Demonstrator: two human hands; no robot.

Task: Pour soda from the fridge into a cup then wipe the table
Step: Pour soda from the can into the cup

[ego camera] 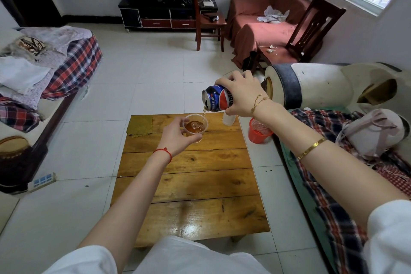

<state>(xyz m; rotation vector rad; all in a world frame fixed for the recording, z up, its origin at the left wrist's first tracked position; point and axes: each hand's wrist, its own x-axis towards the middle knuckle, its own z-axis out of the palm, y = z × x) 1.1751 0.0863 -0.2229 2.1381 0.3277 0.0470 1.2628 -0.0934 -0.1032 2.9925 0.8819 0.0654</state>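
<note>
Soda runs from a can into a clear cup held over the wooden bench.

The right hand has its grip closed around the blue soda can, which is tipped on its side with the opening toward the left, and a thin brown stream falls into the cup. The left hand has its grip closed on the cup, which is lifted a little above the far part of the bench; the cup has brown, foamy soda inside. A green cloth lies flat on the far left corner of the bench. A red basket stands on the floor just beside the right edge of the bench.
</note>
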